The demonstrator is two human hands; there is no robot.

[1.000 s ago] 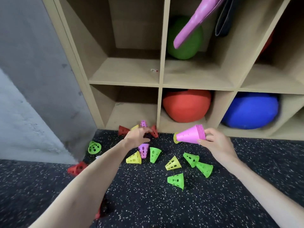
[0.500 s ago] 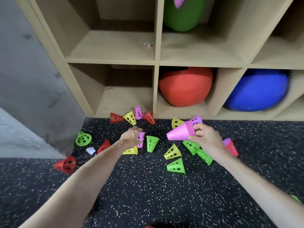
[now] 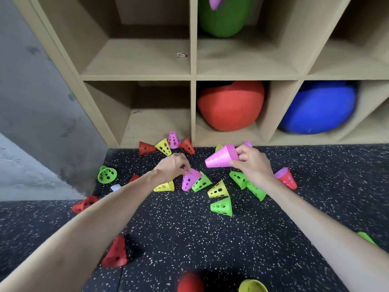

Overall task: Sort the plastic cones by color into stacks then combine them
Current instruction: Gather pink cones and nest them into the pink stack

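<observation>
The person's right hand [image 3: 252,165] is gripping a nested stack of pink plastic cones [image 3: 221,158] sideways, just above the speckled black rubber floor [image 3: 189,228]. The left hand [image 3: 171,167] is pinching the rim of a single pink perforated cone [image 3: 189,179] with curled fingers. Loose green, yellow and red cones are lying scattered all around, in front of the wooden cubby shelf [image 3: 192,102].

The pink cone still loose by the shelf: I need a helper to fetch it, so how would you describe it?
Look at the wooden shelf, at the foot of the divider left of the red ball. A row of four cones sits there; the pink cone stands upright between a yellow and a red one, the only pink in that row.
</observation>
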